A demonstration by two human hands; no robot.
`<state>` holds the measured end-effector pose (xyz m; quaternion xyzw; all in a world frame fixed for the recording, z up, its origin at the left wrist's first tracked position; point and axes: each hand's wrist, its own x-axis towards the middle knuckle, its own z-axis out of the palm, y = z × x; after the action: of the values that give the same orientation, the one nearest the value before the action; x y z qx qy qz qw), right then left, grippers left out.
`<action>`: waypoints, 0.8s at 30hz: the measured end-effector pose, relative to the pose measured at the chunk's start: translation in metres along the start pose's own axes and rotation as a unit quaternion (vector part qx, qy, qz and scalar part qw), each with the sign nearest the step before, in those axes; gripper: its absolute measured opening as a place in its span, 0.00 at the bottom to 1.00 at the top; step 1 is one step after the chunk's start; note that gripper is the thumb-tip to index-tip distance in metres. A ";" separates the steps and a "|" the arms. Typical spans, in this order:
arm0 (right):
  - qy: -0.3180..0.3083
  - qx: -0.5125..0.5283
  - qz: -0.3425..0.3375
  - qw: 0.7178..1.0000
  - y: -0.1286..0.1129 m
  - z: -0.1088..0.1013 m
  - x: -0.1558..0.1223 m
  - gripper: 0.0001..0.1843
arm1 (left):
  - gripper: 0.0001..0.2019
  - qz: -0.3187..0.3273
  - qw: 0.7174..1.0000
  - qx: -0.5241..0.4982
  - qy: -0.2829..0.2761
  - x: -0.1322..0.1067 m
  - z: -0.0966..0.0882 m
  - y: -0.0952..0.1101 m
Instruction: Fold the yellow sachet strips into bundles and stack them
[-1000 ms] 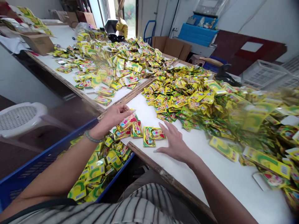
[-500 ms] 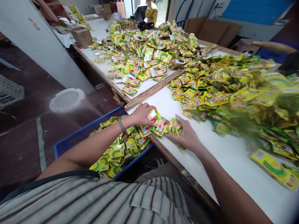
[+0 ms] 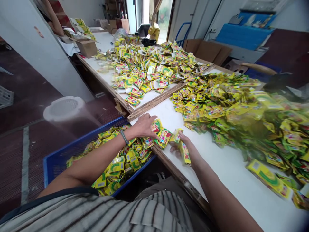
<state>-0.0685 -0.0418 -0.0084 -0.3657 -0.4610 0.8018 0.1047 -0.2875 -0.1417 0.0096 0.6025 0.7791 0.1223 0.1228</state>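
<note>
We see the packets (image 3: 164, 136) at the near edge of the table (image 3: 229, 167), just above the blue crate (image 3: 55, 161). The left hand (image 3: 145, 126) lies on them with its fingers stretched flat. The right hand (image 3: 182, 145) curls its fingers around a few. Loosely gathered, some could slip past the crate to the floor. The heap (image 3: 217, 106) at right is blurred, and we cannot read any print.

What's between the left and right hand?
Head view: yellow sachets at the table edge. The left hand rests on them, and the right hand grips a few more.
</note>
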 end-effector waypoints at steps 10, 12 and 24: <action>-0.010 0.101 -0.037 0.994 0.008 0.013 0.003 0.29 | 0.38 -0.065 0.997 0.028 0.034 -0.010 0.006 0.039; -0.005 0.121 -0.049 0.991 0.007 0.012 0.002 0.32 | 0.33 -0.052 0.995 0.051 0.067 -0.012 0.008 0.051; -0.156 -0.141 -0.127 0.969 0.022 0.145 -0.011 0.53 | 0.26 -0.208 0.953 0.009 0.218 -0.138 -0.041 -0.026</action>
<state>-0.1557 -0.1560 0.0236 -0.1854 -0.6228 0.7558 0.0801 -0.2916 -0.2831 0.0458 0.3866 0.8960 0.2160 -0.0329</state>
